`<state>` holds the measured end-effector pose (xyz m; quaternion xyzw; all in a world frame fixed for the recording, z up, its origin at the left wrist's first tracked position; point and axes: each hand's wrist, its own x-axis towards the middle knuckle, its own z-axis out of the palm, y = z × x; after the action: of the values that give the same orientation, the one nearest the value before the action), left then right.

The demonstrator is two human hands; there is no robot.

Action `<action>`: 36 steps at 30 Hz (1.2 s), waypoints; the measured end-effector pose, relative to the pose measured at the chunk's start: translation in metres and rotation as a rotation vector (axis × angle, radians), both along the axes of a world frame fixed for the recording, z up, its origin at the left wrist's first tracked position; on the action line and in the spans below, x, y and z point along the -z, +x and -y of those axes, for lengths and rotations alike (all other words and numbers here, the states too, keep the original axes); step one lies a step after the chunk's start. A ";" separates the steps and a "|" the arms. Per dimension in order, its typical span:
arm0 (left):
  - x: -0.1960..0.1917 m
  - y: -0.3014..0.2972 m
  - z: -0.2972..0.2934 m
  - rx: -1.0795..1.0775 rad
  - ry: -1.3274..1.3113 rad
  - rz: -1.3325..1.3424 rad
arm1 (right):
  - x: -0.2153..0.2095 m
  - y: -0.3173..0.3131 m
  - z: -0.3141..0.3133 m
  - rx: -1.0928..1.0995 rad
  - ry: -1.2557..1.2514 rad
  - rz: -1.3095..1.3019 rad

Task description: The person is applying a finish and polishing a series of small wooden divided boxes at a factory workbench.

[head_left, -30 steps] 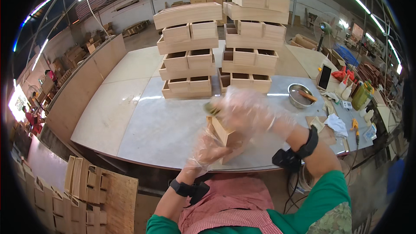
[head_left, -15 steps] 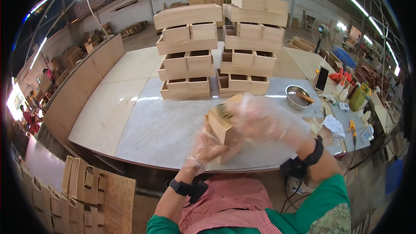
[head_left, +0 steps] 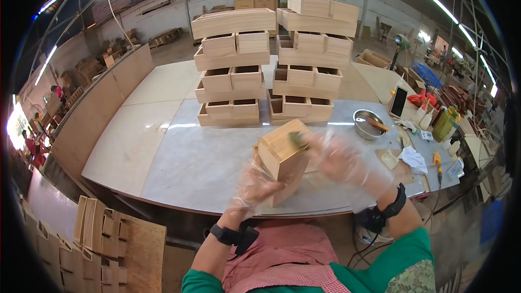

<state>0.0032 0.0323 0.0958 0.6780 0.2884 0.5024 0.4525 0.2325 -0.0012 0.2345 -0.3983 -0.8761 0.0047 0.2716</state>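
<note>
Right of the wooden box [head_left: 280, 150], metal bowl [head_left: 362, 127] with brown stick [head_left: 377, 124] inside.

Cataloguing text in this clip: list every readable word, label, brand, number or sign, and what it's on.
None readable.
Small white box by the bottles: marks too small to read.
Pale packet near the table's right edge: any print too small.
Cardboard cartons at the back: any marks too small.
Phone: dark screen, no legible text.
Wooden box in the left hand: no lettering on visible faces.
</note>
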 end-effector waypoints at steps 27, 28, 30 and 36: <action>-0.024 0.010 0.016 -0.021 -0.024 -0.207 | 0.034 0.043 0.013 0.169 0.161 0.043; -0.020 0.011 0.014 -0.053 0.004 -0.192 | 0.036 0.045 0.020 0.193 0.095 0.002; -0.013 0.013 0.011 -0.113 0.048 -0.169 | 0.044 0.054 0.036 0.151 -0.055 -0.198; -0.030 0.012 0.011 -0.017 -0.022 -0.176 | 0.063 0.094 0.043 0.258 -0.355 -0.478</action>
<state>0.0147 0.0217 0.1261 0.7121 0.3381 0.4414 0.4286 0.3262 -0.0446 0.1718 -0.5347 -0.7153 0.2164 0.3945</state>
